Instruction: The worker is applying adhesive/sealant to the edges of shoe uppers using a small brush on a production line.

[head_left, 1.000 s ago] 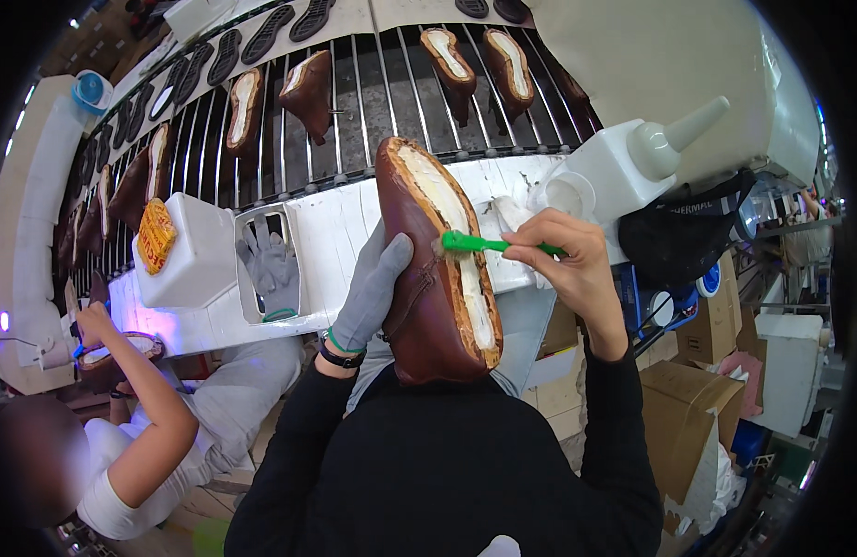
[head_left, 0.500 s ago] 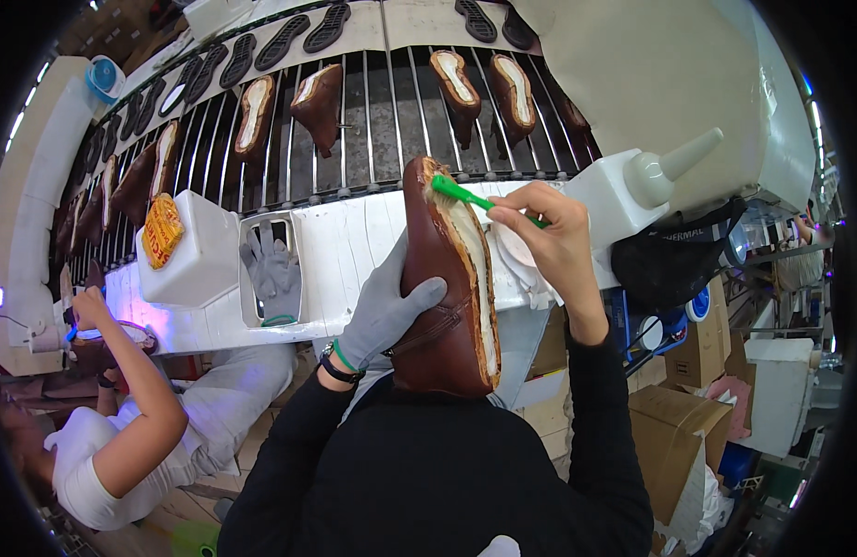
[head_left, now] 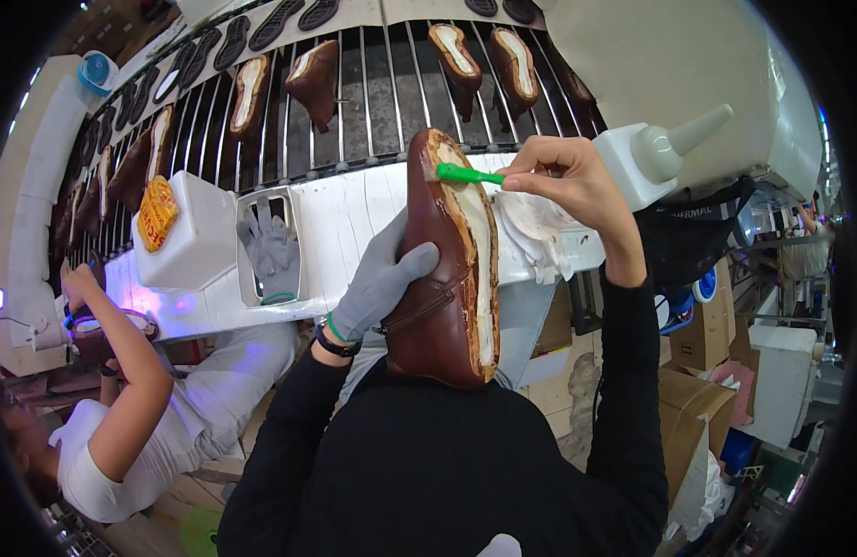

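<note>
My left hand, in a grey glove, is closed round the side of a brown leather boot held against my body. The boot's underside faces up and right, showing a white middle with a tan rim; no outsole is on it. In my bare right hand is a brush with a green handle, pinched between thumb and fingers. Its bristle end touches the underside near the toe, and the bristles are mostly hidden. Just beyond that hand stands a white bottle with a long spout.
Several upturned boots lie on a rack of metal rollers, with black soles behind. On the white bench are a tray of grey gloves and a white container. A co-worker sits at left; cardboard boxes stand at right.
My right hand has shifted right, and the brush now lies flatter across the toe area. The boot has turned slightly more upright. The co-worker's raised hand has moved a little.
</note>
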